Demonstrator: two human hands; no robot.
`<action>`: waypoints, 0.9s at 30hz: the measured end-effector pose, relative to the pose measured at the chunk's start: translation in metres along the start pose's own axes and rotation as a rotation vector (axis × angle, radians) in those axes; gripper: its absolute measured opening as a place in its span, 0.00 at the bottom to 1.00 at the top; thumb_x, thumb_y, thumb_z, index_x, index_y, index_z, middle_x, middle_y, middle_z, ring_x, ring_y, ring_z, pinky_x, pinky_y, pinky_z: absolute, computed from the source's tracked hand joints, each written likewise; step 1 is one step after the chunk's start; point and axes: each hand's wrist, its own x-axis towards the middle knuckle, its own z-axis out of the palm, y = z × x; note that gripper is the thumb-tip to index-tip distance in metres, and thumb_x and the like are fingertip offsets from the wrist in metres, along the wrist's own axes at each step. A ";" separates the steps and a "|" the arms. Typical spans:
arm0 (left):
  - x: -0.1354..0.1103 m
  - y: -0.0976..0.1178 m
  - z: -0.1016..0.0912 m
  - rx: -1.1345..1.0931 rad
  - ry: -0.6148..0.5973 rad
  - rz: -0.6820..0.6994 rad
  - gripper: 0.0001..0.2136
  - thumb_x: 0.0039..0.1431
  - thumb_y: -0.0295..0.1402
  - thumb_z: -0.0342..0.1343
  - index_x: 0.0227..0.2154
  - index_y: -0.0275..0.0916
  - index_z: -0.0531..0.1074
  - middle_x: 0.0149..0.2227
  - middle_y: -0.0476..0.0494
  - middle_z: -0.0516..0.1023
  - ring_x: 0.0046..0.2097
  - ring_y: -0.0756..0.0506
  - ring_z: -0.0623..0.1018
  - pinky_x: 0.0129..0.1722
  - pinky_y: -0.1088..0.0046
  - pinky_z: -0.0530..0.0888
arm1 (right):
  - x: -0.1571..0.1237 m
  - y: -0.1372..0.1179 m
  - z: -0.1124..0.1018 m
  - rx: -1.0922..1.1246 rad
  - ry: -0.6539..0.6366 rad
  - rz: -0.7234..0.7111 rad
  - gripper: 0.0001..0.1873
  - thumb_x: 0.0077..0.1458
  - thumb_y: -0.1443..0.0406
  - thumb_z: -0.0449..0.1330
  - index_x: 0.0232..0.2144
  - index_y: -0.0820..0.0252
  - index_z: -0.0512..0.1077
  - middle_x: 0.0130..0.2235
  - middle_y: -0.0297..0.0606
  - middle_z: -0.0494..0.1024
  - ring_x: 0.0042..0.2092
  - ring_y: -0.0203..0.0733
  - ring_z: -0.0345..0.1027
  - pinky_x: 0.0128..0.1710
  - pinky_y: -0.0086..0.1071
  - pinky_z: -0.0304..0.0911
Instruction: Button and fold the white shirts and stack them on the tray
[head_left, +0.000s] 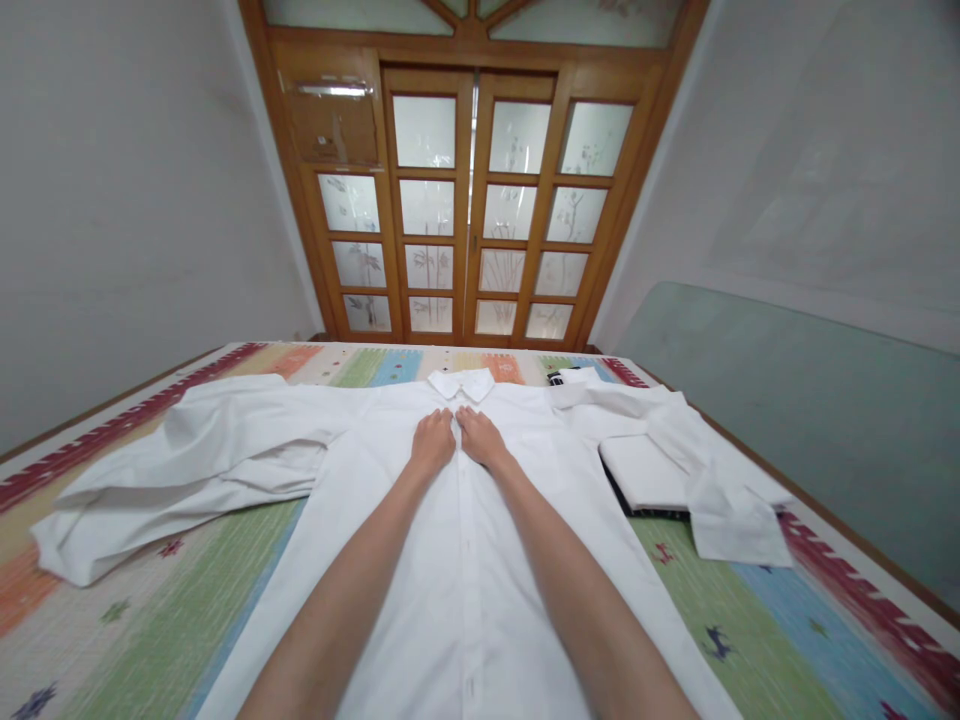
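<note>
A white long-sleeved shirt (390, 600) lies spread face up, its collar (461, 384) at the far end and both sleeves out to the sides. My left hand (433, 440) is closed on the front edge just below the collar. Beside it my right hand (480, 436) is closed on the other side of the same opening. Both hands pinch the cloth around the upper button placket; any button between the fingers is hidden. Below them the placket (466, 560) runs straight down between my forearms.
A striped, multicoloured cover (247, 560) lies under the shirt. White folded cloth with a dark underside (645, 470) sits partly beneath the right sleeve. A pale green board (795, 400) borders the right side. Wooden glass-paned doors (469, 200) stand beyond the far edge, with walls on both sides.
</note>
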 end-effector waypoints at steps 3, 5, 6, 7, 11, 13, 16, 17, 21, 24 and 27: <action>-0.001 0.001 0.002 0.010 0.005 -0.011 0.18 0.62 0.22 0.42 0.51 0.32 0.69 0.51 0.32 0.75 0.55 0.41 0.73 0.56 0.63 0.66 | 0.002 0.001 0.000 0.011 -0.023 0.002 0.27 0.60 0.75 0.44 0.61 0.64 0.62 0.64 0.45 0.61 0.66 0.43 0.50 0.64 0.40 0.46; -0.002 0.001 0.003 0.009 0.008 -0.002 0.18 0.61 0.22 0.42 0.51 0.33 0.69 0.53 0.32 0.74 0.57 0.40 0.71 0.57 0.63 0.66 | 0.003 0.002 0.000 0.020 -0.028 0.019 0.28 0.60 0.74 0.44 0.61 0.63 0.61 0.65 0.44 0.60 0.66 0.42 0.50 0.64 0.41 0.45; -0.002 0.001 0.005 0.004 0.011 0.013 0.18 0.61 0.22 0.42 0.52 0.34 0.69 0.55 0.33 0.73 0.58 0.41 0.70 0.58 0.63 0.65 | 0.004 0.002 0.000 0.022 -0.028 0.030 0.28 0.60 0.74 0.44 0.62 0.62 0.60 0.65 0.43 0.60 0.66 0.42 0.50 0.64 0.41 0.45; -0.001 0.000 0.006 -0.005 0.016 0.032 0.19 0.62 0.22 0.43 0.52 0.35 0.69 0.57 0.34 0.71 0.60 0.41 0.68 0.59 0.62 0.64 | 0.005 0.003 -0.001 0.024 -0.028 0.042 0.28 0.60 0.74 0.43 0.62 0.62 0.60 0.65 0.43 0.59 0.66 0.42 0.50 0.64 0.41 0.44; 0.000 -0.001 0.008 -0.027 0.008 0.087 0.20 0.61 0.21 0.43 0.53 0.37 0.69 0.59 0.37 0.70 0.62 0.42 0.66 0.61 0.63 0.62 | 0.013 0.006 -0.002 0.022 -0.032 0.086 0.27 0.62 0.72 0.42 0.62 0.59 0.60 0.65 0.41 0.59 0.66 0.43 0.50 0.64 0.44 0.43; 0.000 -0.002 0.008 -0.021 -0.008 0.077 0.20 0.61 0.21 0.44 0.54 0.37 0.69 0.57 0.37 0.72 0.62 0.42 0.66 0.61 0.62 0.62 | 0.018 0.008 -0.003 0.021 -0.034 0.098 0.27 0.62 0.71 0.42 0.62 0.58 0.60 0.66 0.41 0.59 0.65 0.44 0.51 0.64 0.46 0.43; 0.000 -0.001 0.008 -0.014 -0.021 0.059 0.20 0.61 0.22 0.44 0.55 0.36 0.68 0.58 0.35 0.71 0.63 0.40 0.65 0.61 0.59 0.61 | 0.025 0.012 -0.003 0.010 -0.026 0.105 0.27 0.63 0.71 0.43 0.61 0.54 0.61 0.66 0.39 0.58 0.63 0.46 0.54 0.63 0.48 0.43; 0.000 -0.001 0.008 -0.012 -0.024 0.058 0.20 0.61 0.23 0.43 0.55 0.36 0.67 0.58 0.35 0.70 0.63 0.39 0.64 0.61 0.58 0.60 | 0.026 0.013 -0.002 0.003 -0.024 0.108 0.27 0.63 0.70 0.42 0.62 0.54 0.61 0.66 0.39 0.58 0.63 0.47 0.55 0.63 0.49 0.43; 0.001 0.002 0.011 -0.004 -0.046 0.004 0.22 0.64 0.28 0.42 0.59 0.39 0.65 0.63 0.38 0.65 0.66 0.35 0.59 0.63 0.50 0.54 | 0.031 0.015 0.000 -0.010 -0.023 0.123 0.27 0.62 0.69 0.42 0.62 0.52 0.60 0.66 0.37 0.58 0.62 0.50 0.56 0.62 0.51 0.43; 0.002 0.001 0.012 0.015 -0.070 -0.106 0.24 0.64 0.34 0.41 0.62 0.39 0.62 0.66 0.39 0.60 0.68 0.33 0.54 0.65 0.48 0.49 | 0.032 0.015 0.001 -0.004 -0.011 0.134 0.28 0.61 0.69 0.43 0.63 0.52 0.59 0.66 0.37 0.58 0.63 0.51 0.55 0.62 0.52 0.42; 0.005 -0.007 0.008 0.043 -0.095 -0.212 0.29 0.63 0.44 0.43 0.64 0.37 0.59 0.67 0.37 0.54 0.68 0.32 0.50 0.65 0.48 0.45 | 0.031 0.015 0.000 -0.001 -0.013 0.136 0.28 0.61 0.69 0.43 0.63 0.53 0.59 0.66 0.37 0.57 0.63 0.51 0.54 0.62 0.52 0.42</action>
